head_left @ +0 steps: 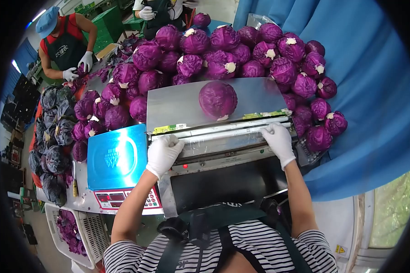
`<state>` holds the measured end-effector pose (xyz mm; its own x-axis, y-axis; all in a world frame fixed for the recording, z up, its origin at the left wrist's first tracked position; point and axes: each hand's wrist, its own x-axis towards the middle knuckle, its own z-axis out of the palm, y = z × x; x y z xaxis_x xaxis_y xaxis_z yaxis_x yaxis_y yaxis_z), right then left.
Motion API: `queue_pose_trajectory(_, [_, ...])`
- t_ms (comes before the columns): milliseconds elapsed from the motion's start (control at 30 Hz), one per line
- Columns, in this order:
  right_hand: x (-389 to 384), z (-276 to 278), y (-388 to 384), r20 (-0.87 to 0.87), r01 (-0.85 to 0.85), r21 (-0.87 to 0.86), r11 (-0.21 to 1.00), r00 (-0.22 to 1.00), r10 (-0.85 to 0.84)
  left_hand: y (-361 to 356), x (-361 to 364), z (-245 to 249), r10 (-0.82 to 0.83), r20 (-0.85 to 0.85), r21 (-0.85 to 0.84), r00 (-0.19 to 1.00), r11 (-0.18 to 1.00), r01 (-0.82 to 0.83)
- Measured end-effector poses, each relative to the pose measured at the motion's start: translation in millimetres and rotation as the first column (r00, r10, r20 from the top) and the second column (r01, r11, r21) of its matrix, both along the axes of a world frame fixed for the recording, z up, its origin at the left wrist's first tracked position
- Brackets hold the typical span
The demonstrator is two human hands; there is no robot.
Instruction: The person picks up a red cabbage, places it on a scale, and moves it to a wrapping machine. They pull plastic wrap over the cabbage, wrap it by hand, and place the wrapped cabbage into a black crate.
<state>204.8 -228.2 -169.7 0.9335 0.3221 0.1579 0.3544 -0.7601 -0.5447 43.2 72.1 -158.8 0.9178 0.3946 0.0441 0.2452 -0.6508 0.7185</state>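
Blue curtain [373,91] drapes down the right of the frame, beside heaped purple cabbages [221,63] across the top. Near the centre, you seem to be taking hold of the clear film [223,142] below the white rollers [228,130]. Your left hand [163,155] is closed in a pinch at the film's left end, and your right hand [278,142] has its fingers curled and nearly shut at the right end; the edge inside your fingers is hidden. Any pull from here calls for a firm grip and even tension on both sides. The single cabbage [217,100] sits on the metal plate [173,104], upper middle of the frame, beyond your hands and sideways between them, touching neither
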Motion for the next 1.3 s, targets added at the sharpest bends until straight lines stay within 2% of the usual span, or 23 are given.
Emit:
queue_pose_trajectory(33, [-2.1, 8.3, -5.1, 0.004, -0.002, 0.002, 1.000, 1.000, 0.002, 2.0, -3.4, 6.2, 0.002, 0.004, 0.002, 1.000, 1.000, -0.002])
queue_pose_trajectory(100, [-16.9, 36.9, -20.4, -0.472, 0.160, 0.551, 0.819, 0.869, 0.148, 3.6, -18.5, 31.5, -0.004, 0.007, -0.815, 1.000, 0.579, 0.008])
queue_pose_trajectory(133, [-19.6, 34.6, -34.9, -0.576, 0.217, 0.619, 0.755, 0.779, 0.248, 5.5, -36.0, 11.7, -0.081, 0.074, -0.787, 0.994, 0.607, 0.108])
queue_pose_trajectory(167, [-26.2, 30.3, -47.5, -0.651, 0.284, 0.669, 0.686, 0.670, 0.357, -0.4, -51.1, 17.3, -0.061, -0.033, -0.960, 0.998, 0.280, -0.015])
queue_pose_trajectory(233, [-46.5, 19.9, -54.7, -0.720, 0.657, 0.585, 0.475, 0.151, 0.678, -5.9, -77.5, 0.2, -0.284, 0.022, -1.000, 0.959, -0.011, 0.020])
queue_pose_trajectory(267, [-51.1, 25.2, -57.4, -0.644, 0.547, 0.688, 0.477, 0.158, 0.748, -7.7, -82.7, 7.7, -0.401, 0.006, -0.990, 0.916, -0.131, -0.051])
queue_pose_trajectory(367, [-37.4, 84.6, -49.4, -0.297, 0.183, 0.954, 0.237, 0.482, 0.824, 4.2, -68.6, 70.5, -0.104, 0.380, -0.866, 0.919, 0.310, 0.393])
queue_pose_trajectory(400, [-23.2, 113.7, -33.4, -0.130, -0.038, 0.984, 0.172, 0.500, 0.856, 2.1, -55.7, 96.1, 0.311, 0.245, -0.951, 0.918, 0.260, 0.165])
queue_pose_trajectory(433, [-5.7, 126.0, -23.7, 0.025, -0.101, 0.995, 0.024, 0.461, 0.887, 19.3, -30.5, 104.0, 0.208, 0.573, -0.819, 0.793, 0.108, 0.563])
queue_pose_trajectory(467, [10.0, 135.2, -9.1, -0.018, 0.079, 0.996, -0.046, 0.663, 0.748, 34.4, 8.6, 130.6, -0.011, 0.814, -0.574, 0.581, -0.170, 0.801])
queue_pose_trajectory(500, [23.2, 145.0, 10.7, -0.112, 0.240, 0.958, -0.155, 0.813, 0.571, 26.7, 39.5, 139.0, 0.643, 0.470, -0.843, 0.605, 0.122, 0.525])
queue_pose_trajectory(533, [39.2, 159.0, 38.8, 0.069, -0.038, 0.997, -0.065, 0.798, 0.599, 40.0, 75.7, 141.0, 0.217, 0.844, -0.537, 0.491, 0.312, 0.784])
queue_pose_trajectory(567, [84.4, 145.0, 61.0, 0.198, -0.312, 0.947, 0.069, 0.741, 0.641, 48.1, 114.4, 137.5, 0.146, 0.843, -0.527, 0.518, 0.423, 0.737])
queue_pose_trajectory(600, [109.7, 120.8, 85.2, 0.174, -0.399, 0.868, 0.296, 0.802, 0.571, 49.0, 145.3, 119.0, 0.011, 0.785, -0.394, 0.619, 0.780, 0.486])
queue_pose_trajectory(667, [120.2, 72.7, 100.9, -0.201, -0.302, 0.737, 0.605, 0.756, 0.623, 59.5, 170.5, 59.3, -0.169, 0.550, -0.395, 0.818, 0.810, 0.433])
queue_pose_trajectory(733, [102.2, 37.6, 94.0, -0.252, -0.451, 0.611, 0.651, 0.668, 0.700, 68.6, 169.8, -20.0, -0.541, 0.432, -0.238, 0.722, 0.704, 0.669])
queue_pose_trajectory(767, [104.9, 20.1, 80.8, -0.309, -0.555, 0.508, 0.659, 0.597, 0.741, 61.8, 145.8, -12.3, -0.500, 0.263, -0.410, 0.825, 0.716, 0.565])
queue_pose_trajectory(900, [75.8, 36.8, 76.3, -0.087, -0.728, 0.306, 0.614, 0.621, 0.779, 31.4, 112.0, 34.3, -0.572, 0.292, -0.459, 0.767, 0.619, 0.637])
queue_pose_trajectory(1067, [67.7, 42.8, 87.7, 0.008, -0.682, 0.007, 0.731, 0.731, 0.682, 13.1, 119.2, 44.6, -0.552, 0.032, 0.112, 0.834, 0.831, 0.545])
queue_pose_trajectory(1100, [65.5, 47.6, 83.4, 0.011, -0.682, 0.003, 0.732, 0.732, 0.682, 11.1, 116.3, 43.8, -0.552, 0.038, 0.114, 0.833, 0.831, 0.545])
queue_pose_trajectory(1167, [54.7, 61.4, 70.0, 0.028, -0.709, 0.179, 0.682, 0.697, 0.717, 6.3, 109.5, 38.0, -0.482, 0.281, -0.460, 0.830, 0.692, 0.557])
queue_pose_trajectory(1233, [30.9, 79.6, 59.1, 0.031, -0.637, 0.465, 0.615, 0.706, 0.708, -11.8, 85.0, 57.5, -0.307, 0.243, -0.559, 0.920, 0.731, 0.392])
queue_pose_trajectory(1300, [-2.3, 100.1, 37.6, -0.401, -0.488, 0.475, 0.732, 0.620, 0.674, -20.5, 61.5, 82.3, -0.512, 0.101, -0.735, 0.853, 0.539, 0.411])
